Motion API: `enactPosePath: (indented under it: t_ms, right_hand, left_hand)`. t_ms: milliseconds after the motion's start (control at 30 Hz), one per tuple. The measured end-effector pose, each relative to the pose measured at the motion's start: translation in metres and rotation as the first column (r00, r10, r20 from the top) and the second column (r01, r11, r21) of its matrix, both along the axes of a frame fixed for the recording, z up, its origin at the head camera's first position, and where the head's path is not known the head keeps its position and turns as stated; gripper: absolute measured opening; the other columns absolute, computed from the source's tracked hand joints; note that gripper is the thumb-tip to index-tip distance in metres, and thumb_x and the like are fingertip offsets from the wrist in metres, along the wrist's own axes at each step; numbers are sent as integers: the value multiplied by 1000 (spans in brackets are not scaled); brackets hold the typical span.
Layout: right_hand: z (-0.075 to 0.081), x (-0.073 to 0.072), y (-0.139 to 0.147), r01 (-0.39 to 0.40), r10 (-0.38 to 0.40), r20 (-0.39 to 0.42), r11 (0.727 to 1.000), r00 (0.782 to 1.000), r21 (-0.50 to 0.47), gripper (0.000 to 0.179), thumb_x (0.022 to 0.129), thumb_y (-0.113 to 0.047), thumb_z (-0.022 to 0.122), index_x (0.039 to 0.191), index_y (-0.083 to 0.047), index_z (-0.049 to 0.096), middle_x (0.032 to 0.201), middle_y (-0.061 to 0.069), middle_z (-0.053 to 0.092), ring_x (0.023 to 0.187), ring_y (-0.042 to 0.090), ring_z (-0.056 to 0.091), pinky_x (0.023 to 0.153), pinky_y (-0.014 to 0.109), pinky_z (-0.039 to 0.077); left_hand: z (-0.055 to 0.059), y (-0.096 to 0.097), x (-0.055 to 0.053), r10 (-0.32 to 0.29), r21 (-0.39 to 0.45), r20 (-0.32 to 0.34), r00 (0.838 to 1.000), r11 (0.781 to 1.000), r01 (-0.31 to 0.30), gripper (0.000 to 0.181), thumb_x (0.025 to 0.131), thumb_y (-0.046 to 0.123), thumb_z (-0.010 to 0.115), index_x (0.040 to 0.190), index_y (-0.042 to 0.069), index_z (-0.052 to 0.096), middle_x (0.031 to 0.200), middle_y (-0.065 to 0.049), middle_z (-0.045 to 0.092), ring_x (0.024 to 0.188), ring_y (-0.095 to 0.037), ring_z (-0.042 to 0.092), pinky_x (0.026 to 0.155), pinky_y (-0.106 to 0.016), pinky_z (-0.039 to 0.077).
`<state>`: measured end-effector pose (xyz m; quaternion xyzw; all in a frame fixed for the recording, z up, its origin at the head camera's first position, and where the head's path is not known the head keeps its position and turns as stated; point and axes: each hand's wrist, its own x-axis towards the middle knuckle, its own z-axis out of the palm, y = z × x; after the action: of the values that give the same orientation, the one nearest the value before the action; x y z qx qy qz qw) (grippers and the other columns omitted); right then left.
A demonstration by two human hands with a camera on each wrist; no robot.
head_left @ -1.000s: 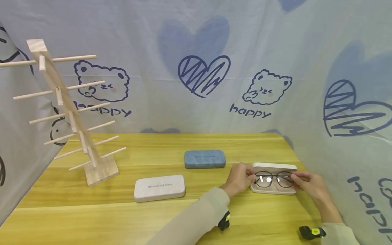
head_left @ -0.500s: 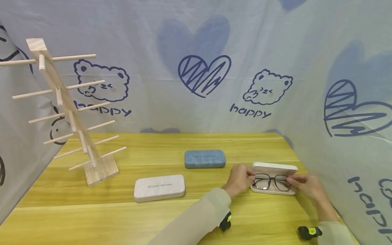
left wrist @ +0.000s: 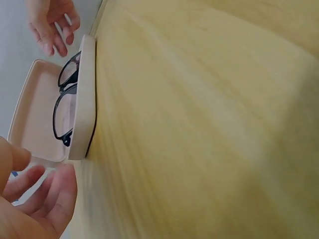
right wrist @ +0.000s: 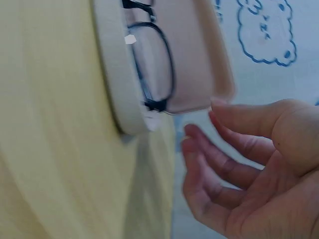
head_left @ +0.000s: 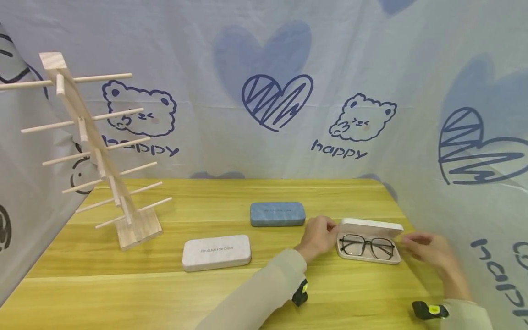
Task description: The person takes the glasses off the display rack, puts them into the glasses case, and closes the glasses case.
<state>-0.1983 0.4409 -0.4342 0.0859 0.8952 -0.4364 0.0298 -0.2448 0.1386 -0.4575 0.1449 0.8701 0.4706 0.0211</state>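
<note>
Black-framed eyeglasses (head_left: 366, 245) lie inside an open white glasses case (head_left: 371, 225) at the right of the table. The case's hinged lid stands tilted up along the far side, its pinkish lining (left wrist: 39, 107) showing. My left hand (head_left: 318, 237) is at the case's left end, fingers loosely bent with nothing between them; whether it touches the lid is hard to tell. Off the right end, my right hand (head_left: 431, 250) holds nothing. In the right wrist view its relaxed fingers (right wrist: 214, 164) are parted, the thumb close to the lid's corner.
A closed blue glasses case (head_left: 277, 214) lies mid-table, and a closed white one (head_left: 216, 253) nearer and to its left. At the left stands a wooden rack (head_left: 99, 156) with several pegs. Printed curtain (head_left: 231, 101) surrounds the table's back and sides.
Both hands held the eyeglasses over the case, lowered them into it and let go. My right hand has moved right, away from them; my left hand has drawn slightly left.
</note>
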Motion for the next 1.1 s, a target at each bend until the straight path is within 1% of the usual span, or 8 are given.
enactPosePath:
  t_ms: [100,167,233,333,500,600,833,1100]
  right_hand:
    - [4,-1,1,-18,21,61,998,998,-60,59,105,-31,61,138,17,49,110,19,77,85,6,73,80,32,65]
    - [5,-4,-2,-47,56,97,994,994,-102,71,108,-37,54,149,18,34,127,34,67,92,14,76,84,38,65]
    - [5,-7,-7,-64,81,128,990,988,-125,80,109,-44,47,154,17,22,138,41,56,96,19,76,85,40,65]
    - [3,-10,-13,-69,92,152,987,984,-146,84,110,-48,41,156,17,16,141,43,51,100,21,75,85,39,65]
    - [3,-14,-19,-60,77,149,992,986,-113,88,109,-52,40,156,18,17,144,44,48,104,24,74,84,37,65]
    - [4,-15,-19,-67,81,144,992,986,-102,86,109,-51,41,155,18,20,142,44,50,106,28,74,85,38,65]
    - [1,-11,-14,-103,121,121,984,985,-145,79,111,-42,42,154,21,19,141,45,50,108,26,73,88,38,64]
    - [-4,-9,-8,-124,149,113,971,982,-204,75,111,-34,46,154,20,18,141,46,49,107,20,73,92,37,63]
  left_hand:
    - [2,0,-2,-29,39,61,998,999,26,30,106,29,58,130,17,71,102,-2,77,73,-7,67,63,-22,53]
    - [4,0,-3,-51,50,101,994,998,46,37,108,36,54,140,21,65,105,-2,77,73,-7,67,63,-24,54]
    - [5,0,-3,-65,45,129,990,997,59,42,109,43,50,144,23,62,108,0,77,79,-9,69,68,-26,56]
    - [5,0,-4,-68,40,142,988,997,63,47,108,50,47,145,24,61,107,1,76,87,-9,69,73,-28,56]
    - [2,-1,-4,-81,83,130,988,994,71,45,107,48,50,141,21,64,104,-2,76,79,-8,66,68,-26,55]
    - [2,-2,-4,-84,138,167,982,989,61,43,105,46,56,138,21,67,109,-5,75,76,-12,71,68,-25,57]
    - [5,-5,-3,-98,183,229,969,982,56,39,101,48,64,131,26,72,114,-3,73,87,-9,68,71,-28,58]
    - [4,-6,3,-94,204,255,962,978,41,30,97,40,72,124,27,77,111,-4,73,67,-20,73,67,-27,57]
